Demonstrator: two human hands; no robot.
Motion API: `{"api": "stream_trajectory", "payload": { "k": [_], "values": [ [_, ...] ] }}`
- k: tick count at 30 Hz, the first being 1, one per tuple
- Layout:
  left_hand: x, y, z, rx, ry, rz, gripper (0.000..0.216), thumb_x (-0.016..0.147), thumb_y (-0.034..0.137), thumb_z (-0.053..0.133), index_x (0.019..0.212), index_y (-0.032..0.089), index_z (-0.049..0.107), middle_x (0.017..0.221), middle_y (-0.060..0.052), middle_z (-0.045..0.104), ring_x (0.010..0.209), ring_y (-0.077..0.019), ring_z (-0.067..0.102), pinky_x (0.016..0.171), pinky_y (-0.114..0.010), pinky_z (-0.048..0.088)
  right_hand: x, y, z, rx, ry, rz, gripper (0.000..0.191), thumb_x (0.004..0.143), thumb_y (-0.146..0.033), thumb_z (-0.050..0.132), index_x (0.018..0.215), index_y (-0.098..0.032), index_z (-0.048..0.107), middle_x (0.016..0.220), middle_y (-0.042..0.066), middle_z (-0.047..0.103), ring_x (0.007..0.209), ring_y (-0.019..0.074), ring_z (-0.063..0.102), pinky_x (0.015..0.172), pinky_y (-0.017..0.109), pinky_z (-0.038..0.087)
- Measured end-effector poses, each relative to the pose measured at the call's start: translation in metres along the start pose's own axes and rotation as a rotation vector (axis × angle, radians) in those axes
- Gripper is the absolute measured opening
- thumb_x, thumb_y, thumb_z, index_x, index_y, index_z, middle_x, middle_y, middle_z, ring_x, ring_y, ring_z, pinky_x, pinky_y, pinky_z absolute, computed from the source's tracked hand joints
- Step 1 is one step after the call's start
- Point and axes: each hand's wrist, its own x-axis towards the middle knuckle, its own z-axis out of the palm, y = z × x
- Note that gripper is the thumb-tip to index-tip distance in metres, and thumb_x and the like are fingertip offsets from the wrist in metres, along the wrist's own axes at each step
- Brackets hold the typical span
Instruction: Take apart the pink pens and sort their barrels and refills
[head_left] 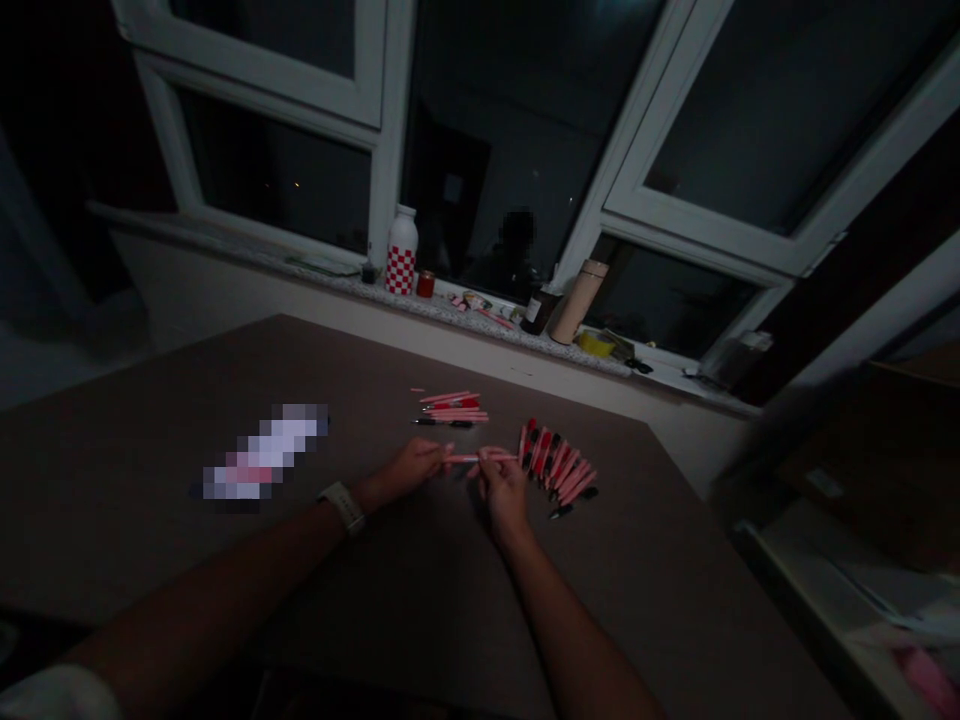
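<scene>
A slim pink pen (463,459) is held level above the brown table, stretched between both hands. My left hand (418,466) pinches its left end; a light-strapped watch (344,506) sits on that wrist. My right hand (501,486) grips the pen's right part with closed fingers. Just beyond the hands lies a small group of pink and red pens (457,412), with a black pen (442,423) at its near side. To the right of my right hand, several pink, red and black pens (556,462) lie side by side in a fan. Dim light hides the finer details.
The brown table (405,620) reaches to the window wall. A blurred-out pale object (270,450) lies on its left. On the sill stand a red-and-white checked bottle (401,252), a small red jar (425,284), a dark jar (538,308) and a leaning beige flask (579,302).
</scene>
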Motion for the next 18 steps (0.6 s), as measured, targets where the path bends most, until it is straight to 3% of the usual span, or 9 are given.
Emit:
{"api": "stream_trajectory", "payload": {
  "k": [4, 6, 9, 13, 18],
  "values": [
    [0.001, -0.002, 0.004, 0.012, 0.036, 0.047, 0.059, 0.088, 0.066, 0.043, 0.074, 0.013, 0.067, 0.054, 0.001, 0.049, 0.054, -0.0132, 0.046, 0.053, -0.024, 0.034, 0.003, 0.002, -0.001, 0.025, 0.051, -0.018, 0.039, 0.072, -0.051, 0.074, 0.083, -0.016, 0.061, 0.057, -0.004, 0.062, 0.036, 0.0046, 0.035, 0.037, 0.019, 0.02],
    [0.001, -0.001, 0.006, -0.017, 0.067, 0.098, 0.048, 0.087, 0.058, 0.05, 0.089, 0.013, 0.067, 0.071, -0.002, 0.061, 0.065, -0.0151, 0.054, 0.06, -0.024, 0.04, 0.005, 0.004, -0.003, 0.049, 0.109, -0.004, 0.038, 0.072, -0.051, 0.073, 0.08, -0.017, 0.06, 0.055, -0.004, 0.06, 0.036, 0.0044, 0.034, 0.036, 0.019, 0.019],
    [0.0, -0.001, 0.007, -0.052, 0.112, 0.15, 0.039, 0.083, 0.047, 0.061, 0.104, 0.015, 0.063, 0.091, -0.005, 0.066, 0.075, -0.0161, 0.057, 0.067, -0.026, 0.044, 0.009, 0.006, -0.007, 0.067, 0.164, 0.057, 0.039, 0.073, -0.054, 0.071, 0.073, -0.017, 0.059, 0.047, -0.007, 0.05, 0.035, 0.0046, 0.03, 0.036, 0.02, 0.017],
    [0.002, -0.005, 0.006, -0.03, 0.132, 0.139, 0.033, 0.084, 0.046, 0.06, 0.098, 0.015, 0.063, 0.087, -0.005, 0.065, 0.073, -0.0163, 0.057, 0.065, -0.026, 0.044, 0.011, 0.008, -0.011, 0.087, 0.149, 0.11, 0.044, 0.073, -0.059, 0.069, 0.064, -0.017, 0.057, 0.041, -0.009, 0.04, 0.034, 0.0052, 0.029, 0.036, 0.021, 0.015],
    [0.003, -0.007, 0.006, -0.03, 0.113, 0.103, 0.036, 0.081, 0.051, 0.061, 0.089, 0.015, 0.063, 0.078, -0.003, 0.063, 0.072, -0.0171, 0.057, 0.063, -0.026, 0.043, 0.013, 0.01, -0.014, 0.19, 0.117, 0.107, 0.04, 0.071, -0.053, 0.074, 0.067, -0.018, 0.054, 0.047, -0.008, 0.046, 0.035, 0.0044, 0.029, 0.037, 0.02, 0.018]
  ]
}}
